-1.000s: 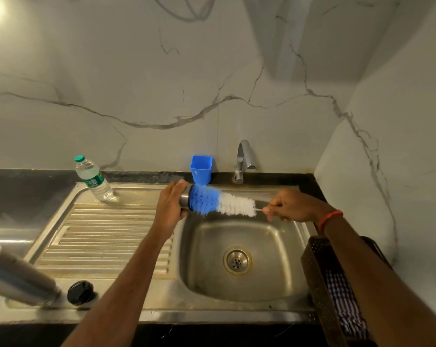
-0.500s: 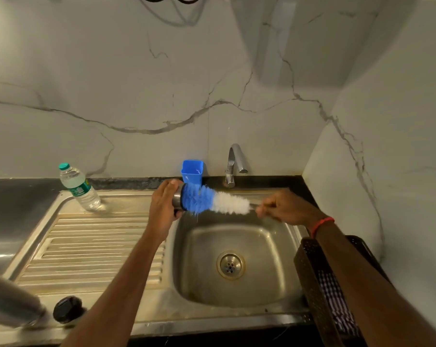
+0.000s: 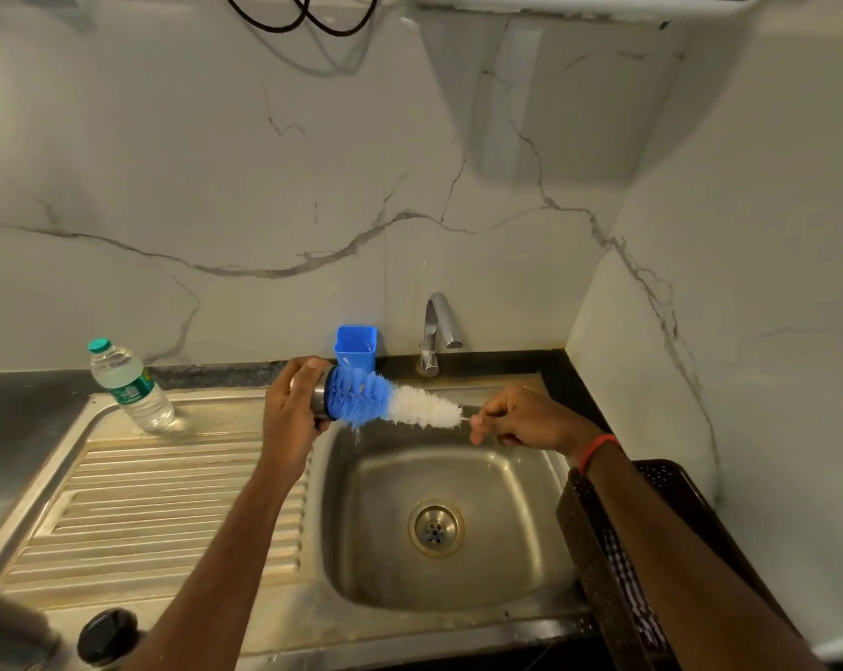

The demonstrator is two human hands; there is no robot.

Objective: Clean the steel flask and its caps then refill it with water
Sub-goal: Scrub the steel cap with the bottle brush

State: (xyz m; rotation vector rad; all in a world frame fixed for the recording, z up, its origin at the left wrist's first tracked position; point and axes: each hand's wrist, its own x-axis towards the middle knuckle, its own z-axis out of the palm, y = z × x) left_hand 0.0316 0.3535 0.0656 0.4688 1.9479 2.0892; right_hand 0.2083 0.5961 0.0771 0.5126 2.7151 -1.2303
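While the left hand (image 3: pixel 291 409) gripped a steel cap (image 3: pixel 320 397) over the sink (image 3: pixel 545 481), the right hand (image 3: pixel 521 418) pinched the bottle brush (image 3: pixel 390 401) pushed into it.

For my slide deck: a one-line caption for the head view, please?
Left hand holds a steel cap over the sink while right hand works a bottle brush into it.
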